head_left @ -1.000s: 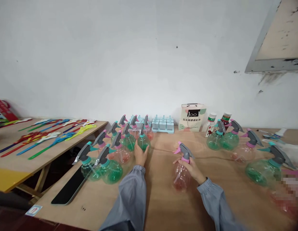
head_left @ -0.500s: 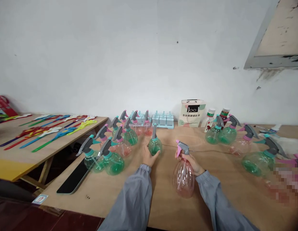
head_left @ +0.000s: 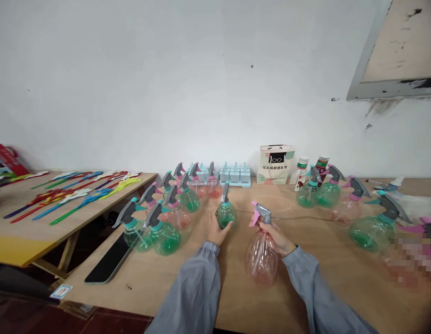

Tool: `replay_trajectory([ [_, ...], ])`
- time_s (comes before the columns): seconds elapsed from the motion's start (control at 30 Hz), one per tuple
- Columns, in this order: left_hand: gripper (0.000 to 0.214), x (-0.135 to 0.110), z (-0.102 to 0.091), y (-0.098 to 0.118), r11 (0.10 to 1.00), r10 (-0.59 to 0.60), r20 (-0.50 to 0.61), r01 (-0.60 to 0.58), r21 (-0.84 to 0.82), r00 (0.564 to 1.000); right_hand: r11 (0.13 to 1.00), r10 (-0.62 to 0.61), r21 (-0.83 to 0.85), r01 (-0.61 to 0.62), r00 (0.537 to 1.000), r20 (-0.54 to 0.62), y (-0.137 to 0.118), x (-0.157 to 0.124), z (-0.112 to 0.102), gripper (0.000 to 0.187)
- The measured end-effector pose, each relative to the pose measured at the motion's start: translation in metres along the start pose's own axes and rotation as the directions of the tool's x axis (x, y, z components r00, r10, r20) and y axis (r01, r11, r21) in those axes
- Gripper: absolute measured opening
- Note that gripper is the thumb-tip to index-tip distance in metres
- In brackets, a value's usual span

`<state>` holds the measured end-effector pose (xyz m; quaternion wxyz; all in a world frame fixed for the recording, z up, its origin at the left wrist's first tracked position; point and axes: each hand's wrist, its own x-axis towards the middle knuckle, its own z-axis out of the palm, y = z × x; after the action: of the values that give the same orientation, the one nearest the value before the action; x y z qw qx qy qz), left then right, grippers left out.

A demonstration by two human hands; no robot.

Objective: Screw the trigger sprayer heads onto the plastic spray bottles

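**Two Spray Bottles in Hand Between Two Standing Groups**

Reference landmark: the printed paper bag [head_left: 275,165] at the back of the counter [head_left: 176,292]. Directions are as the wearer sees them.

Left hand [head_left: 218,230]: curved around the round body of a teal-collared spray bottle [head_left: 228,214] containing green liquid. The bottle is upright, forward and left of the bag.

Right hand [head_left: 276,236]: closed around the neck of a pink-collared spray bottle [head_left: 261,260], just below its trigger head. This bottle is in front of the bag, slightly left, nearer the wearer. Whether either base touches the counter cannot be confirmed.

Surroundings: a cluster of spray bottles [head_left: 166,240] stands well left of the bag; a row of spray bottles [head_left: 370,232] stands to its right, extending toward the wearer. A blue ice-pop mold [head_left: 235,175] sits just left of the bag.

Status (judged from layout): most bottles appear set down in the two groups. The two held bottles belong to neither group and are not yet released.
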<state>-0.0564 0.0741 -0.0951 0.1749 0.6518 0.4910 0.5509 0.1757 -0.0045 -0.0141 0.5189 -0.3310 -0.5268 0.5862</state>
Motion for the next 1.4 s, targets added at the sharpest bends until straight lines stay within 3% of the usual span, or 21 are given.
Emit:
replay_trajectory([
  [0.1, 0.076, 0.0, 0.001, -0.003, 1.0, 0.006, 0.004, -0.006, -0.028, 1.0, 1.0, -0.006, 0.005, 0.006, 0.997, 0.071, -0.003, -0.002, 0.002, 0.041],
  [0.33, 0.078, 0.001, 0.003, -0.01, 0.999, 0.046, 0.017, -0.046, -0.017, 0.999, 0.997, 0.068, -0.022, -0.068, 0.997, 0.036, -0.002, -0.008, 0.004, 0.04],
  [0.57, 0.081, 0.0, 0.004, -0.008, 0.996, 0.015, 0.029, -0.012, -0.09, 0.999, 1.0, -0.003, 0.031, -0.001, 0.993, 0.116, -0.016, -0.012, 0.01, 0.042],
  [0.77, 0.081, -0.001, 0.005, -0.007, 0.995, 0.043, 0.069, -0.036, -0.088, 0.997, 0.998, 0.063, -0.003, -0.063, 0.998, 0.007, -0.006, -0.011, 0.005, 0.037],
  [0.9, 0.082, -0.001, 0.005, -0.007, 0.994, 0.04, 0.075, -0.032, -0.107, 0.996, 0.995, 0.098, -0.018, -0.096, 0.982, 0.161, -0.002, -0.011, 0.0, 0.041],
  [0.97, 0.083, -0.001, 0.005, -0.006, 0.994, 0.04, 0.086, -0.031, -0.108, 0.996, 0.997, 0.075, -0.018, -0.072, 0.973, 0.219, -0.001, -0.01, -0.001, 0.041],
  [1.1, 0.082, -0.001, 0.005, -0.003, 0.995, 0.045, 0.104, -0.035, -0.097, 0.994, 0.999, -0.018, -0.034, 0.023, 0.987, 0.159, 0.003, -0.007, -0.001, 0.042],
  [1.2, 0.081, -0.002, 0.004, 0.0, 0.998, 0.027, 0.091, -0.023, -0.053, 0.996, 0.979, -0.147, -0.127, 0.159, 0.984, 0.103, 0.002, -0.006, -0.002, 0.042],
  [1.27, 0.081, -0.002, 0.005, 0.001, 0.999, 0.025, 0.097, -0.02, -0.045, 0.995, 0.955, -0.199, -0.195, 0.223, 0.97, 0.138, -0.002, -0.006, -0.002, 0.044],
  [1.33, 0.082, -0.002, 0.005, 0.001, 0.998, 0.031, 0.108, -0.025, -0.059, 0.994, 0.928, -0.209, -0.276, 0.251, 0.963, 0.172, -0.01, -0.007, -0.004, 0.043],
  [1.4, 0.082, -0.002, 0.005, 0.001, 0.997, 0.036, 0.117, -0.028, -0.073, 0.992, 0.894, -0.218, -0.374, 0.246, 0.969, 0.117, -0.016, -0.006, -0.009, 0.041],
])
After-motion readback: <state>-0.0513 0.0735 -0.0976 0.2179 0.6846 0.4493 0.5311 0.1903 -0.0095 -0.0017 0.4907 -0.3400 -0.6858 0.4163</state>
